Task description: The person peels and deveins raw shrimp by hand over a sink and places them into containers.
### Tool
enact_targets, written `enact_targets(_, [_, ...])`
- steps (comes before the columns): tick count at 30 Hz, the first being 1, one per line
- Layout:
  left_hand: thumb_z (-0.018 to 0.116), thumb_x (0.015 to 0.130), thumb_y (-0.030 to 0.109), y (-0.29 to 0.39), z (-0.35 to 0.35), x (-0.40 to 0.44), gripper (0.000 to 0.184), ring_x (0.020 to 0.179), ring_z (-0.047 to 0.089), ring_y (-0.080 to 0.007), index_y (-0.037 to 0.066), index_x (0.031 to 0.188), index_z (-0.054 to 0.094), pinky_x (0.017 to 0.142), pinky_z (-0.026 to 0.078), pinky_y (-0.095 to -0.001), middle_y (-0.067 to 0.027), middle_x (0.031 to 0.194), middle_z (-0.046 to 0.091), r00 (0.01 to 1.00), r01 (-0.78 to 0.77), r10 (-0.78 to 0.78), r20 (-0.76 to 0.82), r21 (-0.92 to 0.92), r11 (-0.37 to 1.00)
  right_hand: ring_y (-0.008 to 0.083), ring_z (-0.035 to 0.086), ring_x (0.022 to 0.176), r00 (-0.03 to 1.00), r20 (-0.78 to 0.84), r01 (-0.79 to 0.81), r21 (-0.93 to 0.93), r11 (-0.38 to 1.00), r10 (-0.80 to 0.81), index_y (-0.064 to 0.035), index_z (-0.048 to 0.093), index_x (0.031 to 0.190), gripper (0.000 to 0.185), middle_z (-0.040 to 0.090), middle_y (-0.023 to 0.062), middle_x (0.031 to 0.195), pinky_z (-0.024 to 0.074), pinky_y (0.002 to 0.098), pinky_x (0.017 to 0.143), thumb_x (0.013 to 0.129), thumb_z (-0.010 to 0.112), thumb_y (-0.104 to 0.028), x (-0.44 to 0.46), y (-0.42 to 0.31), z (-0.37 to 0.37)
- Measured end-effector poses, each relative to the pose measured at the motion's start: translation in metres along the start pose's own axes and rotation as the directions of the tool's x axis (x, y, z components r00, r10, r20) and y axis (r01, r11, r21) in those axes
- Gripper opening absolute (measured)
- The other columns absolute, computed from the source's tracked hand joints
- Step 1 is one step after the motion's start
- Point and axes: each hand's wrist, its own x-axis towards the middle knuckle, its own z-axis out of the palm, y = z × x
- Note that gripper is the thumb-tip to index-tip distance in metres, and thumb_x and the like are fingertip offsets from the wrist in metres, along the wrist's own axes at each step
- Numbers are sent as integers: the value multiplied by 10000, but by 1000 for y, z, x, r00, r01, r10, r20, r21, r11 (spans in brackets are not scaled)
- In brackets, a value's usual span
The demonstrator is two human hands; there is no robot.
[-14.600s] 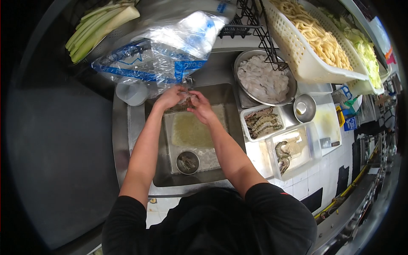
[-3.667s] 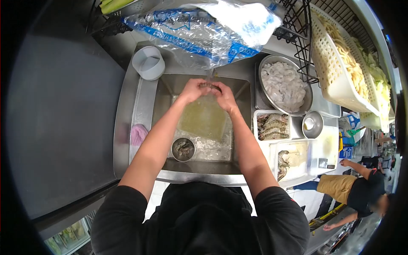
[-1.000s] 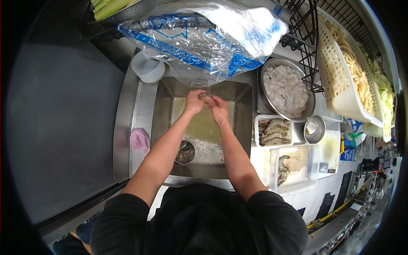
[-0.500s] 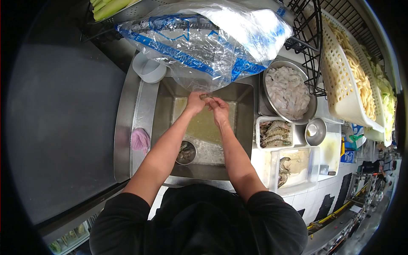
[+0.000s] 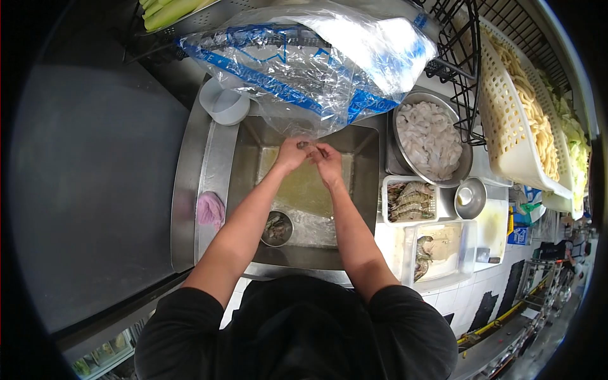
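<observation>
Above the metal sink (image 5: pixel 244 218), both hands meet near its far side. My left hand (image 5: pixel 291 156) is closed around a shrimp (image 5: pixel 303 145), mostly hidden by the fingers. The fingertips of my right hand (image 5: pixel 328 166) pinch the same shrimp from the other side. Below my left forearm, a small metal bowl (image 5: pixel 277 229) in the sink holds dark shrimp pieces. To the right, a white basket (image 5: pixel 384 201) holds several unpeeled shrimp (image 5: pixel 415 206). A clear plastic tub (image 5: pixel 457 250) in front of it contains a few more.
A large metal bowl (image 5: pixel 467 161) of pale, whitish pieces stands at the right. Beside the basket is a small steel bowl (image 5: pixel 470 197). A plastic bag (image 5: pixel 304 69) hangs over the sink's far edge. A white container (image 5: pixel 226 104) and a pink cloth (image 5: pixel 210 209) lie left.
The hands have drawn closer together around the shrimp, and less of it shows between the fingers. My right fingers are more curled.
</observation>
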Motion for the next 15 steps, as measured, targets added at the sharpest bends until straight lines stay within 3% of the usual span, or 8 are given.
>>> enact_targets(1, [705,834,30,-2,1,1,199,683,599,-110,-24,1023,681,607,487,-272,-56,808,666,1000,-2,2,0,-1,1000,143,653,781,1000,-11,6,-17,1000,-7,31,627,1098,181,690,94,946,525,268,654,921,617,-7,1,1,0])
enact_targets(3, [730,790,88,-3,4,1,247,812,639,-170,-25,1009,712,724,513,-313,-87,908,698,997,68,-69,-15,-58,996,147,657,784,1000,-26,5,-16,1000,-5,31,613,1114,192,688,97,946,531,273,662,925,609,-5,-1,1,1])
enact_targets(10, [733,768,23,3,6,0,157,814,633,-160,-30,914,707,718,512,-298,-92,887,685,998,46,-51,-23,-171,984,152,650,847,999,-21,-35,26,999,36,17,594,1123,199,666,83,993,562,284,741,924,588,34,-3,-7,2])
enact_targets(13, [744,774,17,6,6,-6,189,805,625,-139,-22,950,690,714,506,-281,-75,883,671,996,87,-83,29,-158,984,145,644,885,1000,-4,28,18,999,-28,6,584,1131,213,656,77,1025,552,277,748,921,585,44,-4,-7,-1])
enact_targets(15, [706,844,-11,5,8,-9,222,791,628,-114,-24,1056,644,672,517,-255,-64,894,676,994,-20,5,-110,-133,991,138,637,894,995,6,97,-20,995,-97,4,581,1130,214,651,72,1038,545,272,752,919,591,42,-2,-6,-5])
